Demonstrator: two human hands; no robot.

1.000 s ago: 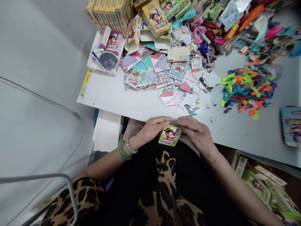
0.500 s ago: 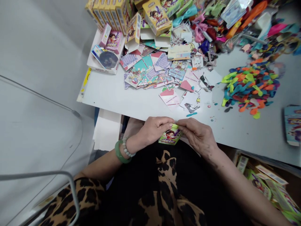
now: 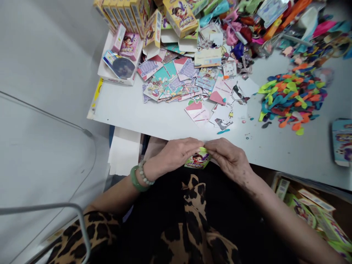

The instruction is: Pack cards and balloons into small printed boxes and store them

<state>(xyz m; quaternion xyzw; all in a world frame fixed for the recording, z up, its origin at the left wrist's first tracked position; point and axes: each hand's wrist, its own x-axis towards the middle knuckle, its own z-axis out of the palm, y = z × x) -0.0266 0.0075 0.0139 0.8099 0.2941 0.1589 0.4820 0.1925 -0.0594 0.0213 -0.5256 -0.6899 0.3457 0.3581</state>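
Note:
A small green cardboard box point(image 3: 197, 160) with a cartoon girl printed on its front is held between both hands, just off the table's near edge. My left hand point(image 3: 178, 152), with a green bangle and a bead bracelet at the wrist, grips the box's upper left side. On the upper right side, my right hand point(image 3: 229, 157) pinches the box, fingertips at its top edge. The two hands' fingertips nearly meet along the top, which they partly cover. Just beyond the hands, a teal balloon point(image 3: 223, 131) lies on the table.
On the white table point(image 3: 132, 113) lie scattered printed cards point(image 3: 170, 79) and a heap of small colourful balloons point(image 3: 294, 95). Yellow boxes point(image 3: 181, 18) and a white tray point(image 3: 118, 79) stand at the back left. Blue packs point(image 3: 342, 141) sit far right. Green boxes point(image 3: 321, 220) fill a carton below.
My left fingers have straightened and slid over the box's top edge, covering more of it. The right hand has shifted slightly left. The view has moved a little.

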